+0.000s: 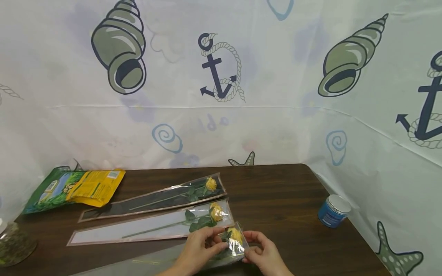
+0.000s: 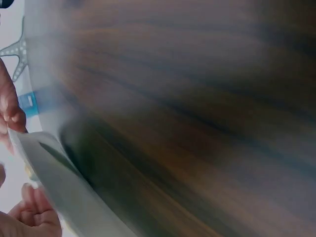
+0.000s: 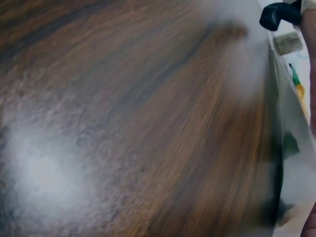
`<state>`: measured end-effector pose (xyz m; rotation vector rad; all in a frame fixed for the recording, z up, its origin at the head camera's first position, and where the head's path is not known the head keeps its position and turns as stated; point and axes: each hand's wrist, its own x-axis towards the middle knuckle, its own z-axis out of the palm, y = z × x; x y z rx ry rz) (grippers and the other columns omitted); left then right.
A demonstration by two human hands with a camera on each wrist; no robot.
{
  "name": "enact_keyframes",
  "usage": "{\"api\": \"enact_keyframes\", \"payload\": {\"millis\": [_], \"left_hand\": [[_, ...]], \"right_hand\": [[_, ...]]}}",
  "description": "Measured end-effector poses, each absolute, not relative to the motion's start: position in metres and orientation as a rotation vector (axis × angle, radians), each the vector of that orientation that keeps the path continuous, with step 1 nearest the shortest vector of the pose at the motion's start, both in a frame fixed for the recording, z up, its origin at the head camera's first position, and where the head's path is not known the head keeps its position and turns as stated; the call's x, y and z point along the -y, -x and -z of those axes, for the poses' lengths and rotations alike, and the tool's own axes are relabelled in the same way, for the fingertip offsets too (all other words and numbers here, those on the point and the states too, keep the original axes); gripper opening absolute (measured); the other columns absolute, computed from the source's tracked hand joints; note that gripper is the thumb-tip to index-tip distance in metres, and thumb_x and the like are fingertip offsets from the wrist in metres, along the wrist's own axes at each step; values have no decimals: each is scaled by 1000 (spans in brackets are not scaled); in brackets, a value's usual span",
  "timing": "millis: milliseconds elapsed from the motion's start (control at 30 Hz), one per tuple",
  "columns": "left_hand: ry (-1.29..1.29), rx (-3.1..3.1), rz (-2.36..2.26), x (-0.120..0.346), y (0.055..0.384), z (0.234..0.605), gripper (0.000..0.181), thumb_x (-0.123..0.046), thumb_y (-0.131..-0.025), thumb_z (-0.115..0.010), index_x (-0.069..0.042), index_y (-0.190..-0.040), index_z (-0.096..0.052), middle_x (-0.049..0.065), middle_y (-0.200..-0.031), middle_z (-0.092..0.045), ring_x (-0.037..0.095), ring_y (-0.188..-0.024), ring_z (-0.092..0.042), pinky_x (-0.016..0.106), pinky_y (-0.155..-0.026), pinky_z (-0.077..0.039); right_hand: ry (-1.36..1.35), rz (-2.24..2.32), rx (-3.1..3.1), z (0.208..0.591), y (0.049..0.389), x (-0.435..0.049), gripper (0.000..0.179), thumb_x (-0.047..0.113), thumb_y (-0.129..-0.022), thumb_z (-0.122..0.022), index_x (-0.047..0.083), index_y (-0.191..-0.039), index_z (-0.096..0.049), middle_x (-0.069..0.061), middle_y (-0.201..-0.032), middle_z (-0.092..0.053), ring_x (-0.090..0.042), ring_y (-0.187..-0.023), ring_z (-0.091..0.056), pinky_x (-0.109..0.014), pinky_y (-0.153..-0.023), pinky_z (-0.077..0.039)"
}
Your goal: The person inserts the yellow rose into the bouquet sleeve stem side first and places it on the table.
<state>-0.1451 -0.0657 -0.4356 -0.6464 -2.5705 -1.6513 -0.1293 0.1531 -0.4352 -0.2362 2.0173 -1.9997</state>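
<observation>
A yellow rose (image 1: 236,234) lies inside a long, clear-fronted flower sleeve (image 1: 148,262) at the table's near side. My left hand (image 1: 202,249) holds this sleeve just left of the bloom, its thumb and fingers bent against the plastic. At the sleeve's right end, my right hand (image 1: 264,251) pinches the edge. From low down, the left wrist view shows the sleeve's pale back (image 2: 74,197) raised off the table at that end. Beyond it lie two more sleeved yellow roses, one in a white-backed sleeve (image 1: 152,229), the other in a black-backed sleeve (image 1: 155,201).
A green and yellow bag (image 1: 93,188) lies at the back left of the dark wooden table (image 1: 276,191). A jar of dried greenery (image 1: 15,245) stands at the left edge, and a blue jar with a white lid (image 1: 333,211) at the right. Patterned cloth (image 1: 276,134) hangs behind.
</observation>
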Motion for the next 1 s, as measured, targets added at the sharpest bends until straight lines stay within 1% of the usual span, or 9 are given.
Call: {"api": "enact_keyframes", "payload": {"millis": [133, 267, 367, 433, 500, 567, 700, 833, 1000], "left_hand": [[818, 2782, 1341, 90, 140, 439, 62, -39, -81, -71, 6, -122, -58, -9, -77, -49, -3, -64, -37, 17, -56, -38], [892, 2883, 1108, 104, 136, 444, 67, -46, -80, -70, 4, -124, -56, -12, -73, -39, -2, -60, -30, 17, -52, -31], [899, 2897, 1002, 107, 136, 448, 68, -49, -79, -69, 1, -124, -57, -13, -74, -39, -2, -60, -31, 17, -51, -31], [911, 2907, 957, 107, 136, 449, 69, -51, -78, -69, 0, -124, -57, -14, -74, -40, -3, -61, -33, 18, -52, -32], [929, 2918, 936, 105, 137, 450, 70, -50, -78, -70, 1, -124, -57, -14, -74, -42, -3, -62, -35, 19, -53, -34], [943, 2934, 924, 104, 138, 451, 71, -49, -77, -71, 2, -125, -56, -15, -74, -43, -3, -61, -36, 19, -54, -35], [953, 2940, 942, 102, 137, 451, 70, -46, -76, -74, 0, -126, -56, -14, -73, -42, -3, -59, -35, 18, -52, -34], [947, 2918, 956, 100, 136, 451, 71, -46, -74, -74, -2, -127, -56, -14, -72, -39, -4, -58, -33, 17, -50, -33], [944, 2949, 879, 102, 137, 448, 72, -51, -75, -72, -2, -127, -56, -11, -77, -41, 0, -62, -35, 19, -53, -34]], "right_hand": [[261, 1990, -2015, 437, 130, -158, 51, -6, -85, -52, -25, -127, -31, -25, -117, -50, -13, -88, -62, -23, -73, -53], [228, 1933, -1992, 437, 131, -162, 47, 0, -89, -54, -22, -127, -37, -16, -105, -55, -13, -83, -62, -25, -72, -54], [186, 1858, -1947, 437, 133, -161, 52, 12, -93, -57, -15, -133, -37, -6, -92, -55, -12, -75, -61, -28, -67, -55], [187, 1806, -1923, 438, 134, -159, 59, 20, -94, -58, -12, -137, -34, -3, -87, -57, -12, -70, -62, -29, -64, -55], [206, 1778, -1912, 439, 134, -158, 65, 22, -93, -60, -11, -140, -29, -3, -84, -60, -12, -67, -63, -30, -62, -56], [222, 1775, -1897, 440, 135, -157, 66, 20, -92, -61, -11, -140, -28, -3, -82, -62, -10, -64, -63, -29, -61, -55], [254, 1804, -1875, 443, 135, -158, 53, 10, -91, -61, -14, -132, -38, -1, -76, -63, -8, -63, -63, -25, -60, -54], [262, 1778, -1888, 444, 135, -158, 36, 8, -92, -58, -13, -121, -53, 0, -76, -63, -6, -64, -62, -22, -60, -54], [234, 1757, -1937, 442, 132, -158, 31, 9, -94, -56, -12, -116, -59, 0, -76, -64, -6, -64, -61, -22, -60, -54]]}}
